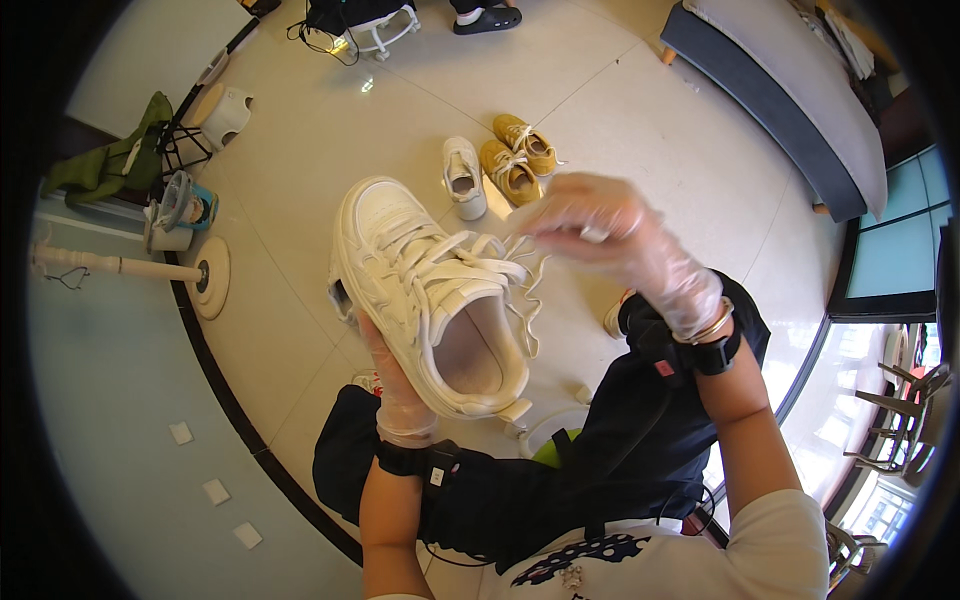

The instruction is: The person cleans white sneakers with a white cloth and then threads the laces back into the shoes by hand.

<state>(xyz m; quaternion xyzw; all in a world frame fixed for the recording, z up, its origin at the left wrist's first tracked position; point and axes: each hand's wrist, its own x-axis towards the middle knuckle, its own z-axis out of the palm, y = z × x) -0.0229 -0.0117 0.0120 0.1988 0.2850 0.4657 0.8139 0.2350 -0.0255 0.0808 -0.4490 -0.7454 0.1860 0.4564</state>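
Observation:
A cream-white lace-up sneaker [382, 262] is held up in front of me, toe pointing away and its opening towards me. My left hand [390, 382], in a thin clear glove, grips it from below on the left side; the sneaker hides most of the fingers. Its white shoelaces [450, 255] are loose over the tongue, and wavy ends hang off the right side. My right hand [600, 225], also gloved and blurred by motion, is raised just right of the laces with its fingers curled. A small white bit shows at its fingers; whether it grips a lace is unclear.
On the tiled floor beyond stand a white sneaker [463, 180] and a pair of tan lace-up shoes [517, 161]. A grey bench [780, 105] is at right. At left are a round stand base [211, 277], a bucket [196, 202] and a white stool [223, 116]. Another person's foot [487, 19] shows at the top.

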